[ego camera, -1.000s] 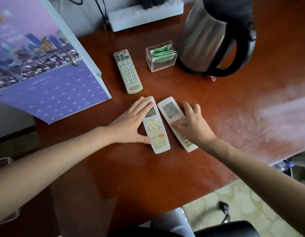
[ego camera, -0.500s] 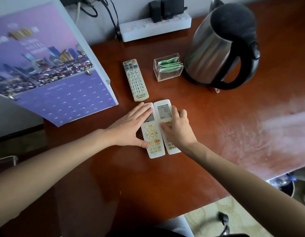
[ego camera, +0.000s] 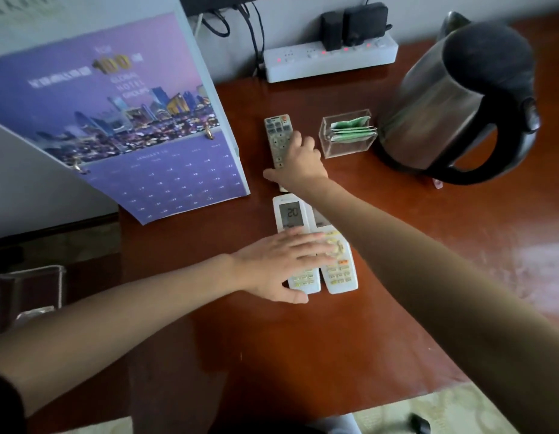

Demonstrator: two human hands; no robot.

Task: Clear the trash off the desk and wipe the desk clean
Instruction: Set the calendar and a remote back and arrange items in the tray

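Observation:
Two white air-conditioner remotes lie side by side on the reddish-brown desk (ego camera: 303,355). The left one (ego camera: 291,214) shows "20" on its display; the right one (ego camera: 342,277) is partly under my right forearm. My left hand (ego camera: 281,264) lies flat across both, fingers stretched out, thumb at the left remote's near end. Farther back, my right hand (ego camera: 298,164) is closed around the lower half of a grey TV remote (ego camera: 276,133), thumb on its left side. No trash or cloth is in view.
A purple desk calendar (ego camera: 131,136) stands at the left. A clear holder with green packets (ego camera: 347,145), a steel kettle (ego camera: 444,120) and a white power strip (ego camera: 331,59) sit at the back. A pale dusty patch (ego camera: 522,261) covers the desk's right side.
The two white remotes were pushed together. My right hand left them and reached back to the grey TV remote. My left hand slid over both white remotes.

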